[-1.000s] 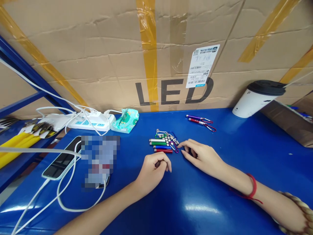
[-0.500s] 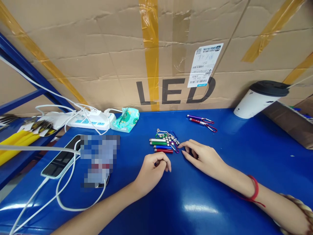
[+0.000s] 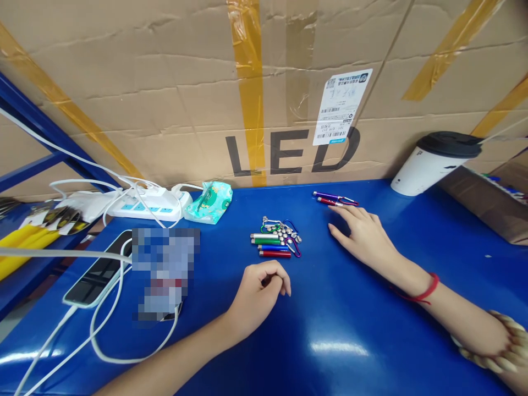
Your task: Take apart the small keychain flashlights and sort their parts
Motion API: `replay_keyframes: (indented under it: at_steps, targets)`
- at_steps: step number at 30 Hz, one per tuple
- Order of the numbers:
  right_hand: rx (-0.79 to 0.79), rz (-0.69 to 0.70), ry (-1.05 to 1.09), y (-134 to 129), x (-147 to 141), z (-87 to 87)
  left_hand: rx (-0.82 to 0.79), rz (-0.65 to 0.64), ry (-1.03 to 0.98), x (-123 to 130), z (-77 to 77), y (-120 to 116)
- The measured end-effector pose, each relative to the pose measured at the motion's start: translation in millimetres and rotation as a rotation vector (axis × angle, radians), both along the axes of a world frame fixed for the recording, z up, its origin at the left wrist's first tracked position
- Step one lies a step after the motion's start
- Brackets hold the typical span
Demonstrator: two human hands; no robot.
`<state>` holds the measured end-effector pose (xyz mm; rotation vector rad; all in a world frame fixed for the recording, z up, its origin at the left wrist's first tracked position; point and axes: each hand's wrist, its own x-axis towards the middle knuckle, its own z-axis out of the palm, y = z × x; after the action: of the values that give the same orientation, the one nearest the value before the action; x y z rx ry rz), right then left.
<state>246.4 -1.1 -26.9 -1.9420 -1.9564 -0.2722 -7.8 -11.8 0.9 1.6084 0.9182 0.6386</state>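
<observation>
My left hand (image 3: pixel 262 297) rests on the blue table with its fingers curled in towards the thumb; nothing shows in it. Just beyond it lie short metal tubes in a row: a silver tube (image 3: pixel 264 236), a green tube (image 3: pixel 266 241), a blue tube (image 3: pixel 273 248) and a red tube (image 3: pixel 275 254). Small round silver pieces (image 3: pixel 284 235) and carabiner clips (image 3: pixel 290 224) are heaped at their right ends. My right hand (image 3: pixel 365 236) is open, fingers stretched out, fingertips at a red penlight (image 3: pixel 326 202) with a carabiner. A purple penlight (image 3: pixel 327 195) lies behind that one.
At the back left are a white power strip (image 3: pixel 144 207) and a green tissue pack (image 3: pixel 211 202). A phone (image 3: pixel 98 272) and white cables lie on the left. A lidded paper cup (image 3: pixel 424 170) stands back right beside an open box (image 3: pixel 480 206). A large cardboard carton (image 3: pixel 185 110) walls the back.
My right hand has moved from the heap of small parts, right and away from me, to the two penlights. My left hand has stayed about where it was, still curled.
</observation>
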Motion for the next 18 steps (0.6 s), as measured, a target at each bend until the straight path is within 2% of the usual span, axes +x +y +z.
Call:
replay_keyframes:
  at_steps: [13,18]
  targets:
    - [0.064,-0.052,-0.003,9,14,-11.7,0.009,-0.017,0.024,3,-0.7,-5]
    - [0.062,0.006,0.033,9,14,-9.1,-0.005,-0.013,0.002,2,-0.4,-5]
